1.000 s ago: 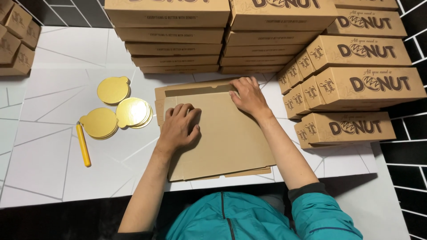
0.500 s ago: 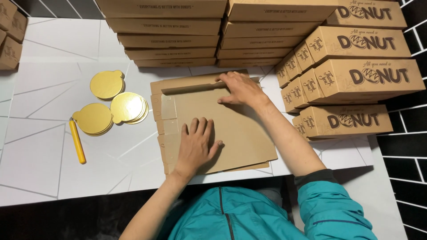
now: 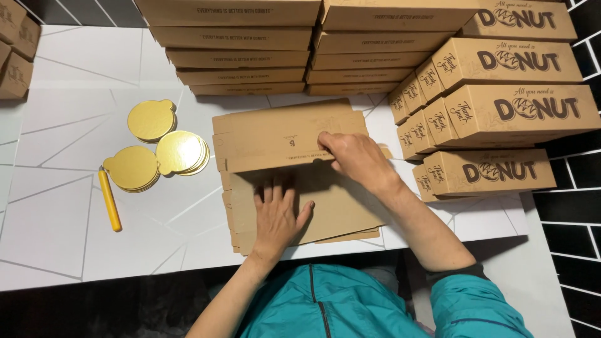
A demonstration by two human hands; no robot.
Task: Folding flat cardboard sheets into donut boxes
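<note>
Folded over since earlier — box flap (image 3: 282, 134) | right hand (image 3: 354, 156) pinching it | left hand (image 3: 275, 216) flat, open

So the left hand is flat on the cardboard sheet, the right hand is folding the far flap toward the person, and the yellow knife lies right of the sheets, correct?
Not quite: the head view shows the yellow knife left of the cardboard sheet, beside the gold discs. The left hand and right hand are as you say.

- Flat cardboard sheets (image 3: 325, 216) lie near centre on the tabletop (image 3: 56, 231).
- Round boards (image 3: 156, 150) lie left of them; a marker (image 3: 109, 199) lies further left.
- Stacked boxes (image 3: 250, 47) stand behind; more boxes (image 3: 494, 119) stand right.
</note>
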